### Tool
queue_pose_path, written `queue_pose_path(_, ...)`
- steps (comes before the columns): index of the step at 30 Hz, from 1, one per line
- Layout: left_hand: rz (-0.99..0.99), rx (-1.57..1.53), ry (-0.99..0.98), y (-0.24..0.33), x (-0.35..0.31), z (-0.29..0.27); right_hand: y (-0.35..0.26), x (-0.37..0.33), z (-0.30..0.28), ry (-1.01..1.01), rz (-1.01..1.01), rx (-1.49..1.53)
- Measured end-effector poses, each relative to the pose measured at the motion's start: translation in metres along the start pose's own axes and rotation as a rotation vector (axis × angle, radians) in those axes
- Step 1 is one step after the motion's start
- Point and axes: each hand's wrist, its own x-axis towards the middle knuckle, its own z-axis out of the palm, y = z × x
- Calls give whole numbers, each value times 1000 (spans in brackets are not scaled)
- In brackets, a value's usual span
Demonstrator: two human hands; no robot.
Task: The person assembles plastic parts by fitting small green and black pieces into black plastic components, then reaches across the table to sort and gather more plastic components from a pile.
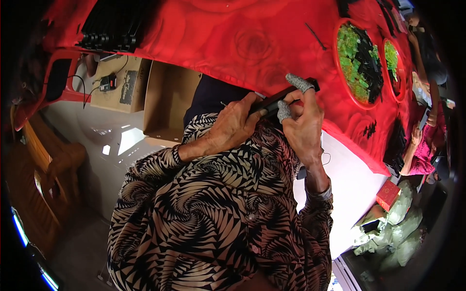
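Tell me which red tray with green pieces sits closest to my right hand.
The left tray, holding green and black pieces; the right tray lies beyond it, farther from your right hand.

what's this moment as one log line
left hand: holding black bar; right hand: at its right end; red tray: green, black pieces

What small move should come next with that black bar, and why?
Perhaps steady the black bar with the left hand and gently pinch its far part with the right hand. The left grips the near end, while the right's two grey finger covers sit close by; firm contact there is unclear.
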Motion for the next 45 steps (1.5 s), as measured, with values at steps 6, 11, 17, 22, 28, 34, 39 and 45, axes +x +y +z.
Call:
queue_pose_path(6, 119, 19, 98, -15, 2, 9, 5, -3, 6, 30, -90, -110)
queue_pose_path(11, 116, -100, -22, -3, 2, 2, 8, -3, 9, 38, -101, -190)
queue_pose_path(17, 82, -23, -113, 1, 10, -4, 9, -5, 9, 38, -92, -183)
queue_pose_path(22, 337, -39, 102, -20, 8, 14, 10, -3, 8, 47, -120, -183)
queue_pose_path(28, -66, -116, -32, 4, 12, 7, 11, -4, 11, 60, -111, -157)
queue_pose_path(34, 11, -17, 29, -7, 21, 14, 19, -8, 23, 166, -186, -204)
queue_pose_path(39, -5, -11, 35, -6, 19, 16, 22, -10, 26, 215, -224, -273)
queue_pose_path(45, 22, 50, 55, -4, 20, 13, 12, -12, 14, 198, -172, -362)
